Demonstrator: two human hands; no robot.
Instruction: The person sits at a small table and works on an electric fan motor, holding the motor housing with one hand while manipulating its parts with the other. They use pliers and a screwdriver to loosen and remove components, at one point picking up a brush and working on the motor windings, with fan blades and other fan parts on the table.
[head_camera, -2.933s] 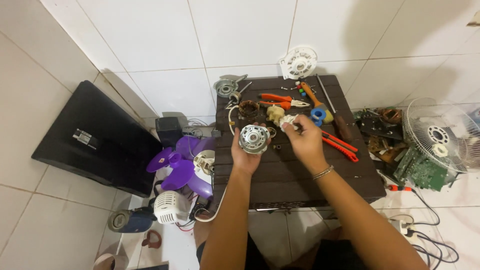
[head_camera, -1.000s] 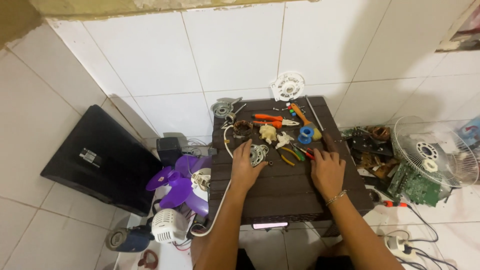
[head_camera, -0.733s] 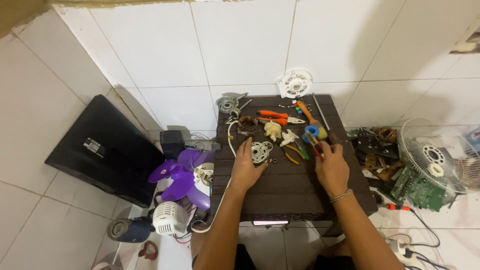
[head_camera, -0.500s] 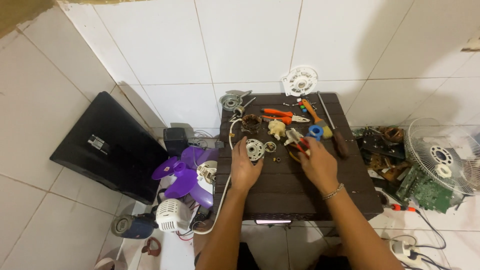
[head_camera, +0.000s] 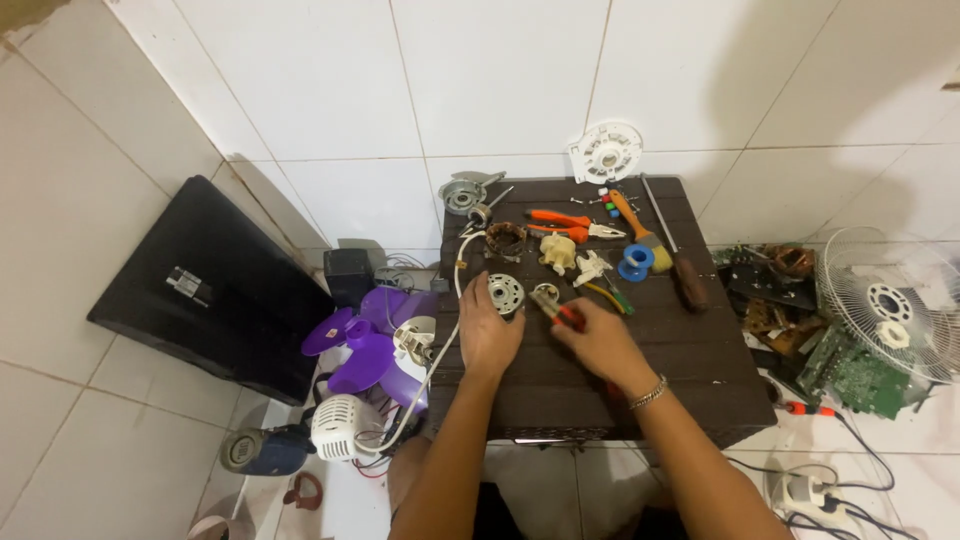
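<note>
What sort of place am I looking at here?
Probably a home repair corner on a tiled floor: a low dark table strewn with orange pliers and motor parts, a purple fan blade, and circuit boards.

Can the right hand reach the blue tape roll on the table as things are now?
Probably yes. The right hand already holds a red-handled tool, so it is occupied, but the blue tape roll lies close beyond it on the dark table, with only small loose parts between.
</note>
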